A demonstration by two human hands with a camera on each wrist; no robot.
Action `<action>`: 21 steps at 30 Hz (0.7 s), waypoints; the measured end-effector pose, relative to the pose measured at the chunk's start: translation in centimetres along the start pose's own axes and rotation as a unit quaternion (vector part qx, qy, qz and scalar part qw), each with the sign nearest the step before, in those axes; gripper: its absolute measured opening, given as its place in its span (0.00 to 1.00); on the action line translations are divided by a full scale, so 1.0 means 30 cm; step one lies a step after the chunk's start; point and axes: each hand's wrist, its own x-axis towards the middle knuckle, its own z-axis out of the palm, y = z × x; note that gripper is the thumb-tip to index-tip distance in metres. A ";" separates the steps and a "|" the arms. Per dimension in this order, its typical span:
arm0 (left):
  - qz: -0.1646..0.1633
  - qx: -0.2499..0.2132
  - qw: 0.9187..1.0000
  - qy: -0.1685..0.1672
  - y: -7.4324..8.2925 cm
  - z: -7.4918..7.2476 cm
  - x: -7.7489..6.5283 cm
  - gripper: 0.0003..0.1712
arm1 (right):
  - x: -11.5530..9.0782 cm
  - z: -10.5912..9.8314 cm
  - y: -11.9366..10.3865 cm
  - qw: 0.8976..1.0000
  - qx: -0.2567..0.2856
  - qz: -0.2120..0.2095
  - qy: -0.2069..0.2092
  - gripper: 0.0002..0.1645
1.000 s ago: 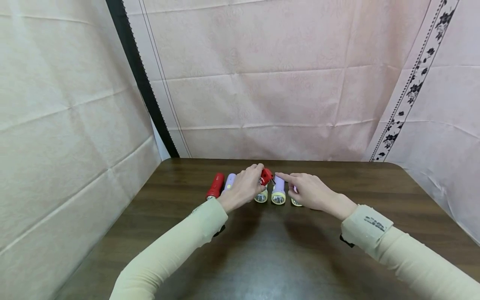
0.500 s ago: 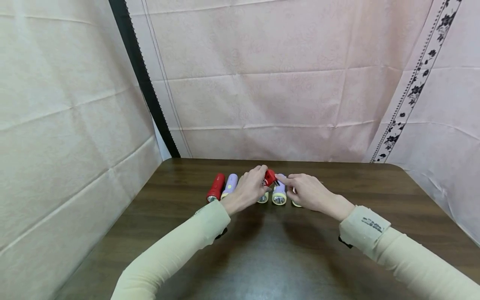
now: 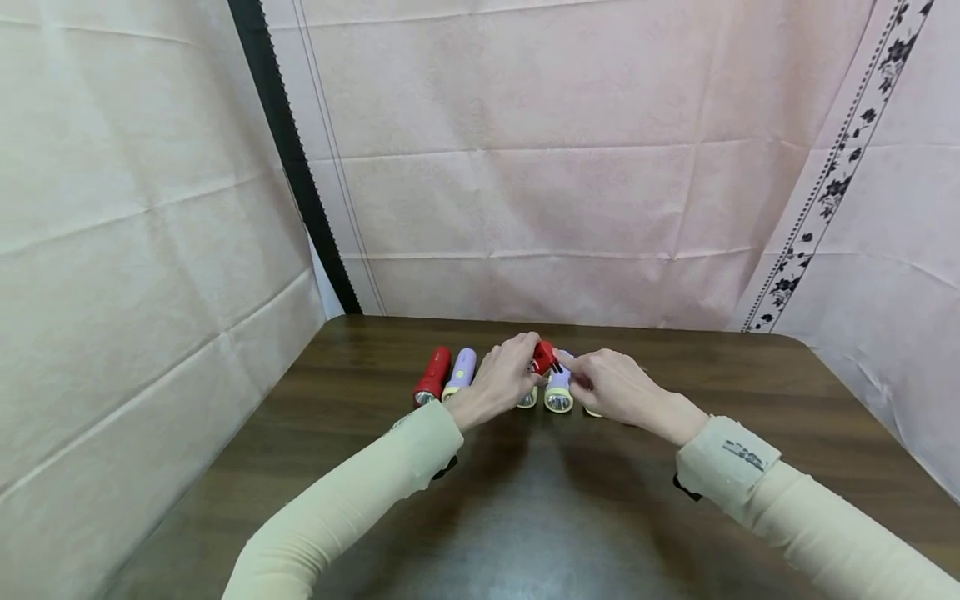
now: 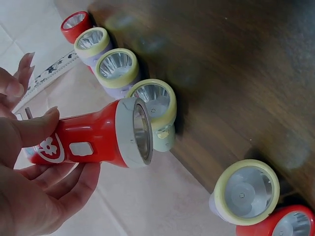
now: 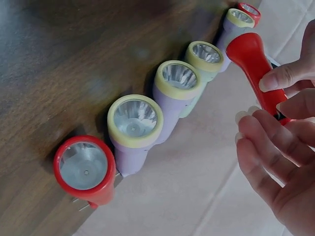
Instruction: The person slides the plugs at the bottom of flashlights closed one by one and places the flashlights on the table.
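Note:
My left hand (image 3: 498,375) grips a red flashlight (image 4: 88,132) with a white rim, thumb on one side and fingers beneath. It is held above the row, lens toward me. Metal plug prongs (image 3: 557,367) stick out at its tail. My right hand (image 3: 618,387) reaches to that tail; one finger is at or touching it, while the other fingers (image 5: 258,157) are loosely bent with nothing in them. Whether that finger presses on the prongs is hard to tell. Below the hands are a pale green flashlight (image 4: 165,140) and a lavender flashlight (image 3: 558,387).
Several flashlights form a row on the brown wooden table (image 3: 480,500). A red one (image 3: 432,379) and a lavender one (image 3: 461,372) lie left; another lavender one (image 5: 135,147) and a red one with prongs (image 5: 98,196) lie right. Pale cloth (image 3: 525,167) hangs behind the table.
My left hand has moved slightly right with the red flashlight. At its tail, two prongs now show in the head view. My right index finger, straight earlier, is now slightly bent.

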 end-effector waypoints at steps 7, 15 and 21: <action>-0.005 -0.012 1.000 -0.006 0.009 0.000 -0.001 0.20 | 0.005 -0.011 -0.003 1.000 0.006 0.009 0.000 0.25; -0.002 -0.010 1.000 -0.017 0.023 0.002 0.000 0.18 | 0.003 -0.020 -0.001 1.000 0.015 0.020 -0.008 0.26; 0.001 -0.010 1.000 -0.010 0.029 0.000 -0.006 0.18 | 0.013 -0.023 -0.002 1.000 0.007 0.022 -0.012 0.24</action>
